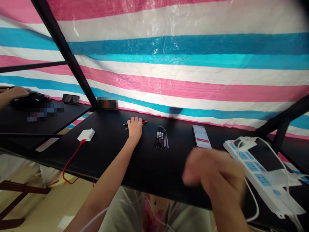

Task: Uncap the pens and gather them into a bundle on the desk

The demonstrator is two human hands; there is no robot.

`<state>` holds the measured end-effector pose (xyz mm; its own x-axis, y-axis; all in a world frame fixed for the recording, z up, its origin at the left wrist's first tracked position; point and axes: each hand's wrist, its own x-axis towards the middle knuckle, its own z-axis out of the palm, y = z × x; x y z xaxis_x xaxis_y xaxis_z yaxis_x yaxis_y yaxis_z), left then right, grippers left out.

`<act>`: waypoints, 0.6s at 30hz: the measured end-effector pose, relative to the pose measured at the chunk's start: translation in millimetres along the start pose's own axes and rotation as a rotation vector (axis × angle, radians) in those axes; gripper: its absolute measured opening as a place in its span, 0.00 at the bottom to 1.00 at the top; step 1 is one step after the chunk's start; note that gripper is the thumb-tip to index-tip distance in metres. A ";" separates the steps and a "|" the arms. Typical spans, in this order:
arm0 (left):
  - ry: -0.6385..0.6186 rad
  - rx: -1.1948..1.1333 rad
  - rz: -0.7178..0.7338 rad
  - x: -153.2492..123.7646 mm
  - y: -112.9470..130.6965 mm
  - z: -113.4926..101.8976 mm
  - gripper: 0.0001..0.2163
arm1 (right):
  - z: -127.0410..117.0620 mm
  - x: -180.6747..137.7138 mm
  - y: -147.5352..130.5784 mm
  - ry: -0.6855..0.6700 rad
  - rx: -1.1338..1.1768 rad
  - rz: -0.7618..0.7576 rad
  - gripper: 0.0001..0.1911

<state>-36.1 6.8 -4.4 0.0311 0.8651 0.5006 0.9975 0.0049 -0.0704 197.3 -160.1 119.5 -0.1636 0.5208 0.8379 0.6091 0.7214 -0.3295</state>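
Observation:
My left hand (134, 127) lies palm down on the black table (145, 161), its fingers resting over a few pens (145, 122), one with a red end. To its right, several black pens (161, 137) lie side by side. My right hand (213, 177) hovers near the table's front edge, blurred by motion, its fingers curled loosely; I cannot make out whether anything is in them. A phone (201, 136) with a lit screen lies just beyond it.
A white power strip (256, 172) with white cables lies at the right. A white charger (86, 134) with a red cable sits at the left. Another person's hand (14, 92) rests on a dark object on the neighbouring table, near a second phone (70, 99). A striped tarp hangs behind.

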 end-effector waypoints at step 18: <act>-0.029 0.001 -0.097 7.0 -24.9 13.2 0.08 | 117.6 -25.0 140.6 -0.300 -0.133 0.862 0.13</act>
<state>-61.6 19.3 -10.5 -0.0671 0.8746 0.4802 0.9957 0.0894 -0.0236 195.8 -18.0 1.1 0.2046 0.9636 0.1718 0.6950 -0.0194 -0.7188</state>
